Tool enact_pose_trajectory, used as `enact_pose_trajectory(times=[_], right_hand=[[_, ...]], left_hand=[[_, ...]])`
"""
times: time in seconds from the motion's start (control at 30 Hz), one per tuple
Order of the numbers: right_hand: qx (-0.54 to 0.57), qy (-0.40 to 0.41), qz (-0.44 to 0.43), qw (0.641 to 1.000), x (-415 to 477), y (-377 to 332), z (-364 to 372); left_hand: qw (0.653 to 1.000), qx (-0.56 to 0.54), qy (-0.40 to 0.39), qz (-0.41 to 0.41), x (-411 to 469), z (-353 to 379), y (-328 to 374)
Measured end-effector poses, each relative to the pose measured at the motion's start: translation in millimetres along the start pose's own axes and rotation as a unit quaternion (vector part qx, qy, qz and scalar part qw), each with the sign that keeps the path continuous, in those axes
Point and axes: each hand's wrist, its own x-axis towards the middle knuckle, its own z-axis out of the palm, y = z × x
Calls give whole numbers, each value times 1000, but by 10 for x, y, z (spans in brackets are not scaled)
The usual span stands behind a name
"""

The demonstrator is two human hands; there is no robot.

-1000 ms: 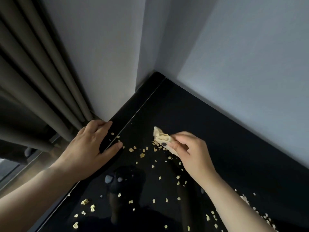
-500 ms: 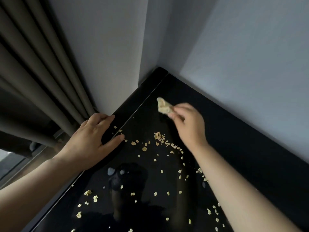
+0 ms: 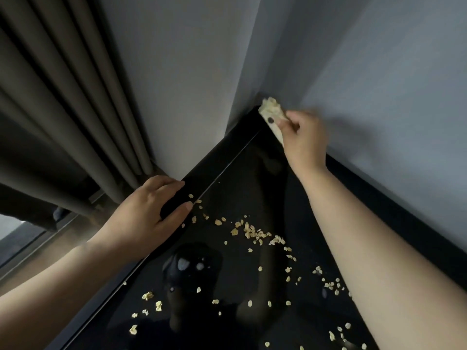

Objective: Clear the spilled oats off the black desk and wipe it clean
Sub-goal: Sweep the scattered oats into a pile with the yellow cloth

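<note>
Oats lie scattered over the middle and near part of the counter. The right hand is at the far corner, fingers curled round a cloth; the left hand rests on the left edge, fingers straight, holding nothing. Better to press the cloth flat and pull slowly toward the oats, so flakes gather together.
</note>
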Motion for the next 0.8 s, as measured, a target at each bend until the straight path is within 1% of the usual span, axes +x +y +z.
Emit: enact_pose_trajectory(times=[0.07,0.17,0.23,0.27,0.37,0.43,0.47,0.53,0.57,0.6,0.63,0.7,0.73,0.8], right_hand=[[-51,-6,-5,999,250,53,208],[-62,-27,19,998,360,81,491],[-43,-22,11,999,222,52,600],[-32,-32,-8,999,90,33,631],[8,-87,-74,993,-482,-54,594],[40,-121,-100,987,-880,-134,474],[54,-146,-99,983,-1041,-181,403],[95,-205,-68,972,-1210,-272,255],[115,-217,-50,968,-1207,-308,188],[132,-200,-36,970,-1151,-343,131],[134,-160,-32,977,-1047,-376,91],[102,-79,-53,990,-739,-444,82],[77,-60,-69,993,-575,-473,138],[42,-65,-88,993,-335,-487,366]], left_hand=[[1000,-3,-3,1,-26,-9,-31],[1000,-3,0,6,-36,-27,-81],[1000,-3,2,7,-35,-43,-110],[1000,-3,4,8,-36,-47,-128],[1000,-7,-3,6,-64,-42,-184],[1000,-14,-10,1,-87,-51,-218],[1000,-19,-11,1,-99,-59,-236],[1000,-27,-10,2,-130,-92,-267],[1000,-29,-9,2,-149,-108,-277],[999,-31,-8,3,-165,-120,-286],[999,-33,-9,4,-179,-127,-288],[999,-34,-9,5,-202,-135,-286],[999,-32,-10,4,-215,-140,-288],[1000,-28,-9,-2,-259,-149,-306]])
